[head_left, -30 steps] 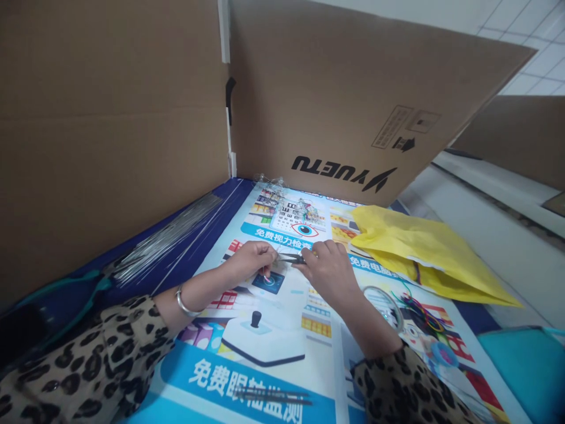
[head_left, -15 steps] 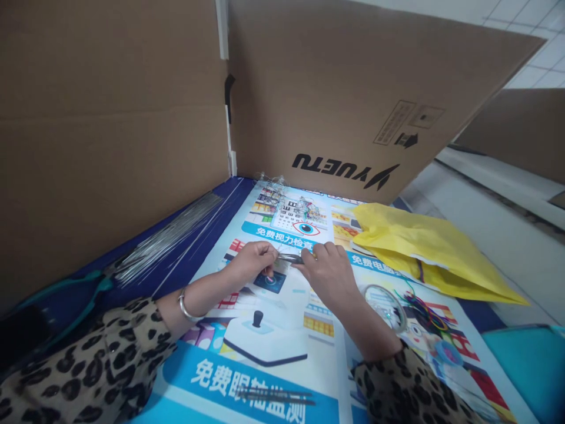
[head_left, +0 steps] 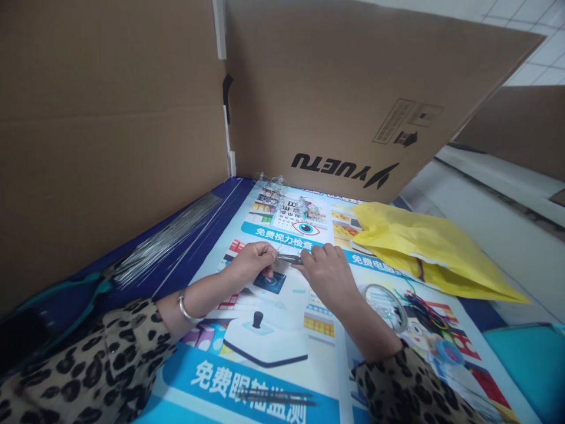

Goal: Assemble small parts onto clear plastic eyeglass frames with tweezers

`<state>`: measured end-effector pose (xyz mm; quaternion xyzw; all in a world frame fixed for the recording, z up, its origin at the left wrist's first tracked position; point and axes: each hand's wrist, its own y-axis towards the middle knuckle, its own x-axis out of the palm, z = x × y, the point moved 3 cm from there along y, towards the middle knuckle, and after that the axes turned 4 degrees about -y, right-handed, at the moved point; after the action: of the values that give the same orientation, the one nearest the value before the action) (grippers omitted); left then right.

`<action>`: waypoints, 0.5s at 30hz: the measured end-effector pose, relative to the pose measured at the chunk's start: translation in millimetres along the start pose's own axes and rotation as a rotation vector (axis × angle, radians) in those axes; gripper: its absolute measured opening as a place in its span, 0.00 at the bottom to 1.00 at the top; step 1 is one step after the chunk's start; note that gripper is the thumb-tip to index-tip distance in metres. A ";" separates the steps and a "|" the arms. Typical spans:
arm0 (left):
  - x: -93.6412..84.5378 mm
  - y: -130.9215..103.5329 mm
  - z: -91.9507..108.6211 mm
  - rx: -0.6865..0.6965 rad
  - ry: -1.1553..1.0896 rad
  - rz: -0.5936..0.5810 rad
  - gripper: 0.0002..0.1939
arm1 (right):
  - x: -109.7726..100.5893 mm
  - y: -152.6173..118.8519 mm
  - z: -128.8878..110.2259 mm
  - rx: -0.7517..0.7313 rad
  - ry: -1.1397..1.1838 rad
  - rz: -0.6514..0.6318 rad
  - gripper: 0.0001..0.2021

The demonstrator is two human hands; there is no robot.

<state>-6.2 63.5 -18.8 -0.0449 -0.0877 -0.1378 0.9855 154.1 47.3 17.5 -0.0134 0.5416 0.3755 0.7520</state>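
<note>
A cardboard panel [head_left: 318, 88] backs the blue counter [head_left: 192, 259], where a printed sheet [head_left: 269, 347] and a yellow bag [head_left: 432, 247] lie. Over the sheet, the left hand [head_left: 252, 263] pinches its fingertips together, anything between them too small to discern; the right hand [head_left: 329, 275] grasps a slim metal tool [head_left: 289, 259] pointed at them.

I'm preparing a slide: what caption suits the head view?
Right hand holding a slender tool toward the left hand, over a printed poster.
</note>
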 end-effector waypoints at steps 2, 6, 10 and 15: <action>-0.3 0.4 -0.5 -0.002 -0.010 0.004 0.05 | -0.3 0.2 0.8 -0.001 0.006 0.000 0.13; -0.3 0.5 -1.5 0.005 -0.020 -0.012 0.04 | -4.9 2.2 3.5 0.018 0.009 -0.022 0.13; -0.1 -0.2 -0.6 0.016 -0.023 -0.002 0.05 | -9.3 3.2 3.8 0.035 0.020 -0.027 0.13; 1.3 -0.6 2.7 0.017 -0.021 0.013 0.07 | -9.2 1.6 4.6 0.073 0.018 -0.012 0.14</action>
<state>-5.6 62.9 -15.8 -0.0385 -0.0989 -0.1303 0.9858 155.6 45.4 27.6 0.0073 0.5616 0.3509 0.7493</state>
